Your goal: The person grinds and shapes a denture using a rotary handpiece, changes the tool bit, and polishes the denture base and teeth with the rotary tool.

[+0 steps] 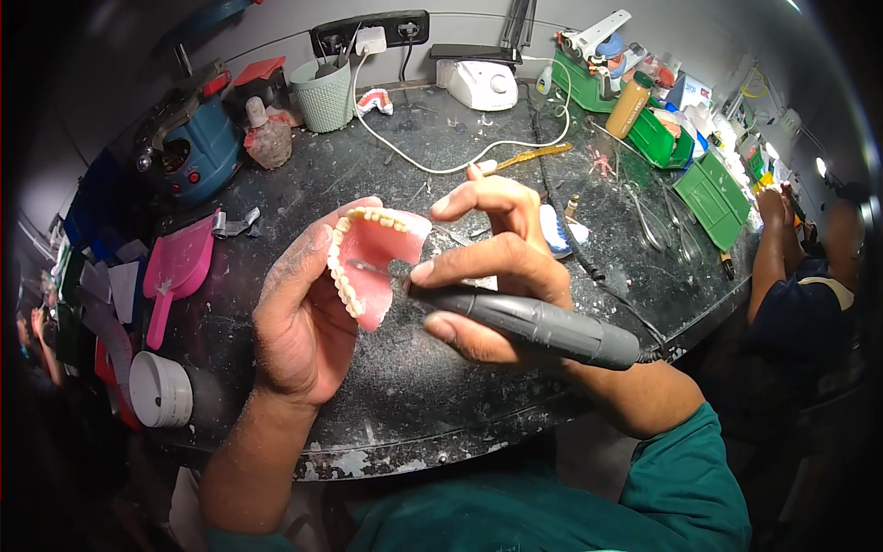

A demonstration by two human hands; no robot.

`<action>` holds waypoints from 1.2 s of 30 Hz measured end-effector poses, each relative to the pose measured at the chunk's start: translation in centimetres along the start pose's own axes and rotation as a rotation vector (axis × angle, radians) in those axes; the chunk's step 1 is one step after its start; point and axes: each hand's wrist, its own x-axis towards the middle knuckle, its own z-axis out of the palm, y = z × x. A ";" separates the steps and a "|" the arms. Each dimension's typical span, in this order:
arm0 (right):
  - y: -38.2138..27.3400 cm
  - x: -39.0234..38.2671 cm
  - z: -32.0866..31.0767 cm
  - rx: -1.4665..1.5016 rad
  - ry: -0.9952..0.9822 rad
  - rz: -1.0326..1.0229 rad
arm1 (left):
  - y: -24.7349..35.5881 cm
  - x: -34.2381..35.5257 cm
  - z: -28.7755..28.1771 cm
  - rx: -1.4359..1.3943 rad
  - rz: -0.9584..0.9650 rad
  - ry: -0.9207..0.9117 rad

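Observation:
In my left hand (pixel 308 308) I hold a pink denture (pixel 377 248) with a curved row of cream teeth, the fingers wrapped round its left and far side. My right hand (pixel 506 253) grips a black rotary handpiece (pixel 543 324), thumb below and index finger along its front end. The bur (pixel 399 269) at its tip is close to the denture's inner pink surface; whether it touches, I cannot tell. A dark cord runs from the handpiece's rear end up the right side of the bench. White dust covers my left thumb and fingers.
A black, dust-strewn bench (pixel 441 377) lies beneath. At left are a pink dustpan (pixel 179 262), white tub (pixel 161 388) and blue machine (pixel 195 152). Behind stand a pale green basket (pixel 322 97) and white control box (pixel 478 85). Green bins (pixel 662 138) line the right; another person (pixel 805 276) sits beyond.

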 end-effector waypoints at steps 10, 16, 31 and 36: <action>0.1 -0.1 0.1 -0.064 0.047 -0.011 | 0.1 0.0 -0.4 -0.015 -0.008 -0.003; 0.2 -0.2 0.1 -0.054 0.036 0.011 | 0.2 -0.1 -0.4 -0.038 -0.023 0.015; -0.2 0.1 -0.1 0.011 0.019 0.053 | 0.2 0.0 -0.4 -0.047 -0.005 0.012; -0.1 -0.1 0.3 0.201 0.010 0.112 | 0.1 0.0 -0.1 -0.019 0.003 0.001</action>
